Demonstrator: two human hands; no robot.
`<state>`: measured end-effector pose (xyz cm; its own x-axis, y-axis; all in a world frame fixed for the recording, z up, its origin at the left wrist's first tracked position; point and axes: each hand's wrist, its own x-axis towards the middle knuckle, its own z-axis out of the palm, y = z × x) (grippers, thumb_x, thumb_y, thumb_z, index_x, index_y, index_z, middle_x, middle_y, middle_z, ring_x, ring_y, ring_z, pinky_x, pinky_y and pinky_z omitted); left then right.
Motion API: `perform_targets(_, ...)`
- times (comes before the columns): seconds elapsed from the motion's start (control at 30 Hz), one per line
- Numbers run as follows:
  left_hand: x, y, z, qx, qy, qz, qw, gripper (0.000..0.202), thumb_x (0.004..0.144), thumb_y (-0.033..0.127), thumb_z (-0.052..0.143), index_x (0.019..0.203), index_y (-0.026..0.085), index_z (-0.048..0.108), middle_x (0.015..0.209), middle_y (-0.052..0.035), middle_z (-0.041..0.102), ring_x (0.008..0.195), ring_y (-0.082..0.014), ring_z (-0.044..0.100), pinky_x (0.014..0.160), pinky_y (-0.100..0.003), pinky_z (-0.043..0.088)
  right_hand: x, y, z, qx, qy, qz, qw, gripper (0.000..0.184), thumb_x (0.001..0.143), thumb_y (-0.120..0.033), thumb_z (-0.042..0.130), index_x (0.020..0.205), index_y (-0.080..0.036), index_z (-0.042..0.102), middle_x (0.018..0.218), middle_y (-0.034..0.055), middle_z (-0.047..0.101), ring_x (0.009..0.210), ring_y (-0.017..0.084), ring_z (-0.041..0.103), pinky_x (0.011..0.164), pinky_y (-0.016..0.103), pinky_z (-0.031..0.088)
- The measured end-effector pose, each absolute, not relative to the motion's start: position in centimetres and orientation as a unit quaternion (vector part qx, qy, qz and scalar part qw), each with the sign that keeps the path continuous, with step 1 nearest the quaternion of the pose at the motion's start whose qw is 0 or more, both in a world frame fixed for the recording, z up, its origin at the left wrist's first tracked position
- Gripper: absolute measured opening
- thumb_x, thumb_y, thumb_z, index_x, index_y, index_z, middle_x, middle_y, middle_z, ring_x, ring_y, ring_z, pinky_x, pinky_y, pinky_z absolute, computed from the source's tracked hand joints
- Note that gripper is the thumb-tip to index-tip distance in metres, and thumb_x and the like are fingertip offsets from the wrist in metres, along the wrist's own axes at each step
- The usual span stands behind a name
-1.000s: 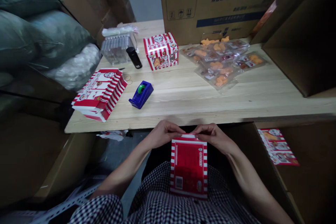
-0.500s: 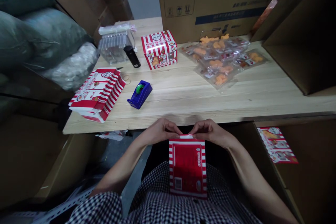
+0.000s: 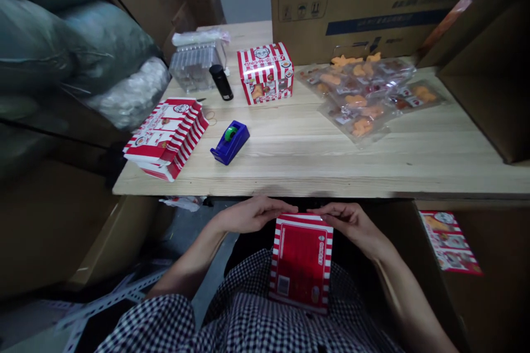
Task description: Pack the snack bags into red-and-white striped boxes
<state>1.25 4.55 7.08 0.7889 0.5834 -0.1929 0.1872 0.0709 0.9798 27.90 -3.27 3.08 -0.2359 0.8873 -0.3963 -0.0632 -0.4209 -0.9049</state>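
Observation:
A red and white striped cardboard box (image 3: 304, 262) rests against my lap below the table edge, its printed red face with a barcode turned up toward me. My left hand (image 3: 252, 214) is closed over the left part of the box's top edge, fingers stretched along the flap and thumb beneath. At the top right corner, my right hand (image 3: 350, 222) pinches the same edge between thumb and fingers. Nearest on the table is a blue tape dispenser (image 3: 229, 144) with a green roll.
A pile of flattened striped boxes (image 3: 163, 132) lies at the table's left. Behind stand an assembled striped box (image 3: 265, 74), a black bottle (image 3: 221, 83) and clear plastic containers (image 3: 194, 66). Bagged orange toys (image 3: 360, 102) lie right. A printed card (image 3: 451, 242) sits over a carton.
The top edge of the box has tilted slightly, and my hands have slid apart toward its corners. The whole view has shifted a little, so the table things appear farther right.

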Motion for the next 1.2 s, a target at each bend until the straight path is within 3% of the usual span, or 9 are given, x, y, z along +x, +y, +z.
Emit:
perform_targets(0.13,0.9,3.9,7.0,0.694,0.300,0.135,0.640,0.039,0.083,0.019,0.071,0.120,0.032,0.070,0.124,-0.0063,0.071,0.117,-0.0258,0.065,0.103,-0.042,0.049,27.6,-3.3,2.9,-0.510,-0.422,0.660,0.355,0.029,0.083,-0.048,0.073,0.100,-0.025,0.079,0.104,0.0073,0.078,0.096,0.025,0.072,0.091,0.043,0.055)
perform_targets(0.27,0.8,3.2,5.2,0.678,0.332,0.148,0.639,0.028,0.091,0.028,0.062,0.118,0.027,0.072,0.118,-0.0083,0.074,0.107,-0.0228,0.070,0.095,-0.037,0.053,27.6,-4.4,3.3,-0.485,-0.444,0.661,0.362,0.033,0.088,-0.047,0.068,0.115,-0.028,0.074,0.119,0.0065,0.074,0.110,0.025,0.068,0.099,0.044,0.051)
perform_targets(0.4,1.1,3.6,4.9,0.678,0.334,0.145,0.639,0.025,0.092,0.029,0.061,0.113,0.025,0.074,0.113,-0.0077,0.075,0.103,-0.0215,0.070,0.092,-0.035,0.052,27.2,-4.8,3.7,-0.483,-0.412,0.663,0.397,0.032,0.089,-0.045,0.067,0.115,-0.026,0.074,0.119,0.0073,0.074,0.110,0.025,0.068,0.101,0.044,0.050)
perform_targets(0.5,2.2,4.0,5.4,0.706,0.342,0.155,0.600,0.017,0.089,0.031,0.065,0.097,0.021,0.076,0.095,-0.0058,0.076,0.084,-0.0184,0.069,0.077,-0.029,0.051,26.3,-4.5,4.0,-0.482,-0.359,0.675,0.428,0.037,0.085,-0.043,0.073,0.118,-0.026,0.071,0.116,0.0083,0.075,0.108,0.025,0.070,0.098,0.044,0.053)
perform_targets(0.63,4.5,4.1,5.5,0.701,0.347,0.194,0.592,0.020,0.084,0.033,0.071,0.070,0.018,0.069,0.063,0.0005,0.063,0.058,-0.0124,0.054,0.058,-0.024,0.040,25.6,-4.5,4.7,-0.457,-0.349,0.687,0.445,0.047,0.084,-0.039,0.075,0.129,-0.031,0.064,0.128,0.0065,0.070,0.120,0.025,0.065,0.104,0.046,0.050)
perform_targets(0.7,5.3,4.0,5.3,0.685,0.330,0.194,0.620,0.018,0.084,0.033,0.071,0.074,0.018,0.068,0.069,-0.0004,0.065,0.062,-0.0128,0.057,0.060,-0.025,0.041,25.7,-4.7,4.9,-0.449,-0.370,0.682,0.442,0.042,0.086,-0.038,0.073,0.127,-0.031,0.065,0.133,0.0055,0.067,0.124,0.025,0.062,0.109,0.046,0.046)
perform_targets(0.83,5.8,4.3,5.1,0.669,0.280,0.180,0.664,0.019,0.089,0.034,0.067,0.102,0.020,0.070,0.098,-0.0064,0.073,0.085,-0.0169,0.066,0.075,-0.029,0.049,26.1,-5.1,3.9,-0.429,-0.402,0.676,0.444,0.043,0.089,-0.034,0.070,0.131,-0.030,0.062,0.137,0.0049,0.064,0.129,0.024,0.058,0.114,0.048,0.040)
perform_targets(1.0,5.9,5.2,4.6,0.723,0.219,0.161,0.635,0.025,0.094,0.032,0.061,0.112,0.023,0.073,0.105,-0.0070,0.076,0.094,-0.0182,0.068,0.084,-0.032,0.051,26.3,-5.3,2.4,-0.415,-0.403,0.656,0.485,0.048,0.087,-0.030,0.073,0.134,-0.030,0.060,0.142,0.0054,0.060,0.131,0.023,0.056,0.115,0.047,0.040)
perform_targets(1.2,6.1,5.4,4.2,0.725,0.201,0.173,0.636,0.022,0.092,0.029,0.063,0.111,0.027,0.075,0.105,-0.0070,0.076,0.095,-0.0188,0.070,0.085,-0.032,0.053,26.3,-5.3,3.2,-0.416,-0.424,0.649,0.475,0.043,0.089,-0.031,0.070,0.131,-0.032,0.061,0.142,0.0046,0.060,0.131,0.023,0.056,0.114,0.047,0.042)
